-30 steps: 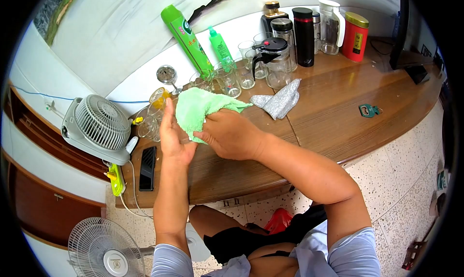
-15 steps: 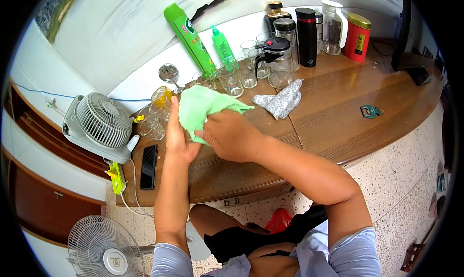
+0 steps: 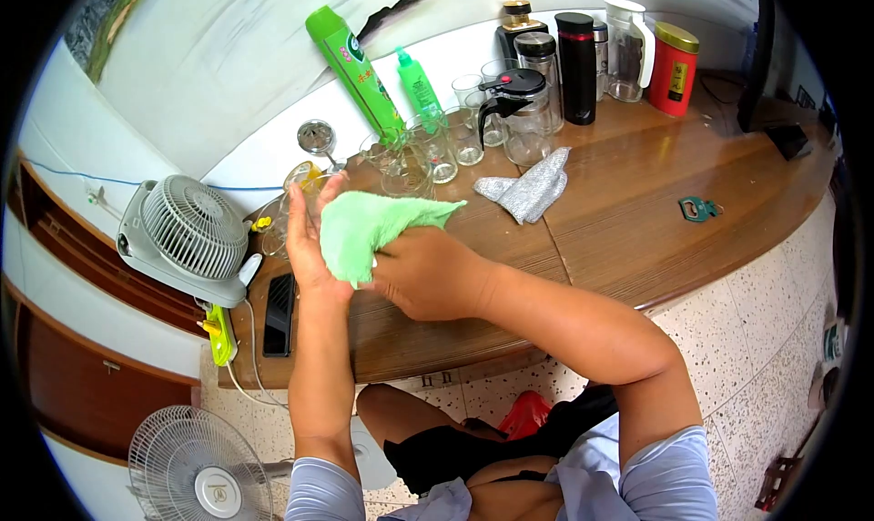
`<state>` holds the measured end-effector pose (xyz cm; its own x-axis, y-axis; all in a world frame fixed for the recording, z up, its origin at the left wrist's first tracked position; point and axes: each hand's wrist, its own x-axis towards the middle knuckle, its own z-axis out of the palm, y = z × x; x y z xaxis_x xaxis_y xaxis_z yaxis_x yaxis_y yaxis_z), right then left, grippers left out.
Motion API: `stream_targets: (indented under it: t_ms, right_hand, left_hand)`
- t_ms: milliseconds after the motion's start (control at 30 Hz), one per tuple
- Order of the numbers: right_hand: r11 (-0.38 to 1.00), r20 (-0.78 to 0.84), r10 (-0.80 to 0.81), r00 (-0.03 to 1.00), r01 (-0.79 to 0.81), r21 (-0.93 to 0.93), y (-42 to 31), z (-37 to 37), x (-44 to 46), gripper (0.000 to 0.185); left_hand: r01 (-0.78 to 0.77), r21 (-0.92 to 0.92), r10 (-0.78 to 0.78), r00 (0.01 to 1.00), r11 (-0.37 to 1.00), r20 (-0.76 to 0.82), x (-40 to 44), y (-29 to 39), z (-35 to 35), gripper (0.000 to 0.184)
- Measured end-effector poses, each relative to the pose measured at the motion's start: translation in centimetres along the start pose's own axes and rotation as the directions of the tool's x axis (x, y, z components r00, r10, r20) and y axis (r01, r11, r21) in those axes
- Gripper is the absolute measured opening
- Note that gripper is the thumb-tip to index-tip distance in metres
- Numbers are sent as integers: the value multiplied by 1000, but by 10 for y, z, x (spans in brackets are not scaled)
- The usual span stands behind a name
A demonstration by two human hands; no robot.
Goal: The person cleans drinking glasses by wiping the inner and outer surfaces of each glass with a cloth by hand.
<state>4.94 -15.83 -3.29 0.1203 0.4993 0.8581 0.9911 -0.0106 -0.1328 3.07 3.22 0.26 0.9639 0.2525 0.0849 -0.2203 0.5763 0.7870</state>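
Observation:
My right hand (image 3: 437,273) is closed on a light green cloth (image 3: 364,228), which drapes over its knuckles and reaches across my left palm. My left hand (image 3: 314,259) is open under the cloth's left side, fingers stretched up and apart. Part of its palm is hidden by the cloth. Just beyond my left fingertips stand a glass mug with a yellow pattern (image 3: 300,172) and a metal-topped goblet (image 3: 317,139). Clear glass mugs (image 3: 441,168) are grouped behind the cloth.
A grey patterned cloth (image 3: 537,192) lies beside a glass teapot (image 3: 526,139). Green spray can (image 3: 355,75), pump bottle (image 3: 419,84), black flask (image 3: 577,75) and red tin (image 3: 672,75) line the back. At left are a phone (image 3: 279,313) and small fan (image 3: 196,230); a bottle opener (image 3: 697,209) lies right.
Both hands and the green cloth have shifted slightly left and toward me. My left fingers have spread more. Glass behind the cloth now shows more fully.

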Motion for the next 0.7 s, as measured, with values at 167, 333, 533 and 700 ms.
stream_targets:
  t_ms: [167,333,533,700]
  right_hand:
    - [1000,26,-17,1000,17,23,-3,7,-4,16]
    - [990,62,139,988,-136,-48,0,-6,1,17]
    - [982,-47,191,981,-190,11,15,-12,2,18]
    - [998,38,65,997,-64,-16,8,-7,1,14]
  left_hand:
    - [27,36,-25,996,999,-81,5,3,-4,75]
    - [101,76,-105,993,992,52,-13,-9,21,58]
    - [162,31,-165,982,986,94,-28,-7,40,59]
    - [41,52,-41,999,998,12,-14,-7,24,67]
